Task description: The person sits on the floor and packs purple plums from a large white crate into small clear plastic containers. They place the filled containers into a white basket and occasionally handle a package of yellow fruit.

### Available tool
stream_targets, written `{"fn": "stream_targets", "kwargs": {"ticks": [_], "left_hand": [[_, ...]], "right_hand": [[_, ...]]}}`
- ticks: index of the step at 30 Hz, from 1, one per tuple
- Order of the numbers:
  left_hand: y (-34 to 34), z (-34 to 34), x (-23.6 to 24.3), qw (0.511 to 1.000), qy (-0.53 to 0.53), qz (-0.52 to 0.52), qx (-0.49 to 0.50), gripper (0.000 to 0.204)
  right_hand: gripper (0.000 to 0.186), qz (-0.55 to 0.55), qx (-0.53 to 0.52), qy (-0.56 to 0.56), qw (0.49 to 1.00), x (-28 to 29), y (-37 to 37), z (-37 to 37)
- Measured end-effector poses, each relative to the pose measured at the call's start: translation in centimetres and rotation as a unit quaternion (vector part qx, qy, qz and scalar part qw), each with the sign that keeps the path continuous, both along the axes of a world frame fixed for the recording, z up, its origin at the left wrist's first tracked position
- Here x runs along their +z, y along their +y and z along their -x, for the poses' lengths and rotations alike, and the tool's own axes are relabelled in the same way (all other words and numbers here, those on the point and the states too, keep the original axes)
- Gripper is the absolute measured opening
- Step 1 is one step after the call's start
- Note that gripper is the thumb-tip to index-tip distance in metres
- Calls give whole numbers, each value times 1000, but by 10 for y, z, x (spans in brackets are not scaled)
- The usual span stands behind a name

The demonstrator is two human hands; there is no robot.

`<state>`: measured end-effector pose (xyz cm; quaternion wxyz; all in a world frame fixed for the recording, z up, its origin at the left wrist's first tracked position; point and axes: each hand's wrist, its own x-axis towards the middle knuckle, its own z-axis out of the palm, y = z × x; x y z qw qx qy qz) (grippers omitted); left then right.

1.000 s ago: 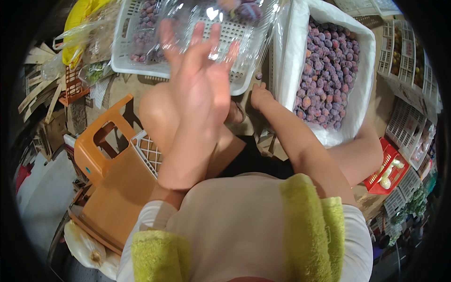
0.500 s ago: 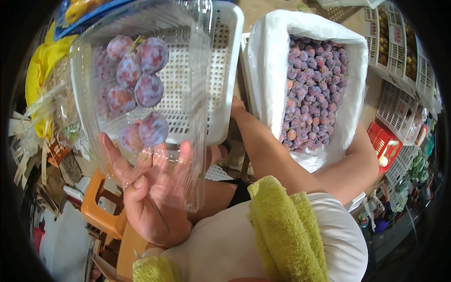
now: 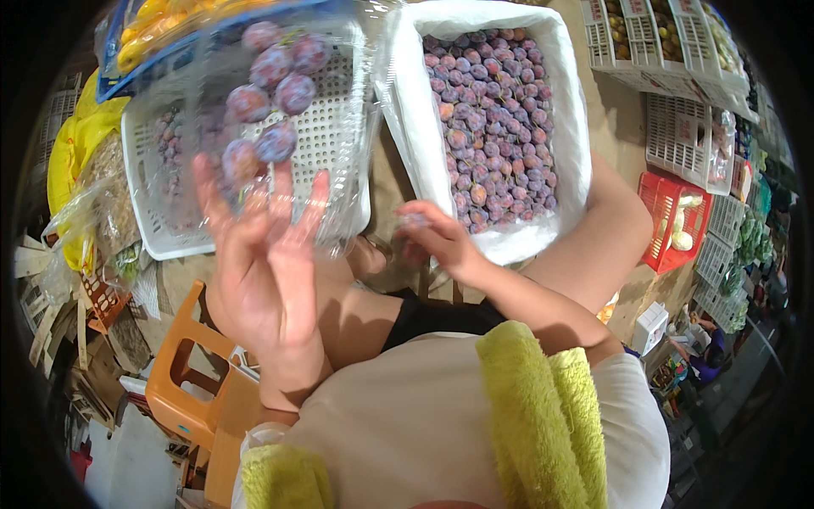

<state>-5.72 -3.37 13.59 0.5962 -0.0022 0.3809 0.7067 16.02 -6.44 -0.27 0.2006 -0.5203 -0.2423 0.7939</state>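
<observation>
My left hand [image 3: 267, 271] supports a clear plastic box [image 3: 365, 102] from below, fingers curved against it, with several large purple plums [image 3: 295, 93] inside. A white perforated basket [image 3: 136, 187] lies beneath, holding small purple fruit. My right hand [image 3: 449, 242] is bent, thumb and fingers round a small purplish fruit, partly blurred, below the gap between that basket and a white-lined crate [image 3: 572, 127]. The crate is packed with small plums [image 3: 492, 136].
A blue tray [image 3: 110, 81] of yellow fruit and a yellow bag [image 3: 80, 153] are at upper left, an orange stool [image 3: 182, 399] at lower left. Stacked crates [image 3: 678, 144] and a red basket [image 3: 657, 237] line the right, where another person [image 3: 708, 360] shows.
My left hand has lifted the box into view and moved it upward. My right hand has come back from the gap, now holding a small fruit. The view has shifted.
</observation>
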Motion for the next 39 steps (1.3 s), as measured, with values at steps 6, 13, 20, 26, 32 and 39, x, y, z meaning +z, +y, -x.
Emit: {"fn": "stream_targets", "kwargs": {"ticks": [6,13,20,26,32,39], "left_hand": [[-11,-43,-33,991,35,8,-127,68],[-4,-70,-123,944,146,86,-285,66],[-2,-70,-145,934,174,133,-281,65],[-5,-75,-140,938,199,135,-251,66],[-4,-68,-144,933,195,148,-262,71],[-3,-67,-142,933,172,150,-278,73]], "right_hand": [[45,-473,189,-479,715,-64,31,-124],[75,-415,297,-502,699,-57,17,-122],[84,-402,376,-475,686,-71,32,-142],[72,-385,340,-452,729,-67,27,-129],[83,-354,401,-451,715,-69,45,-124],[82,-323,388,-412,758,-86,46,-133]]}}
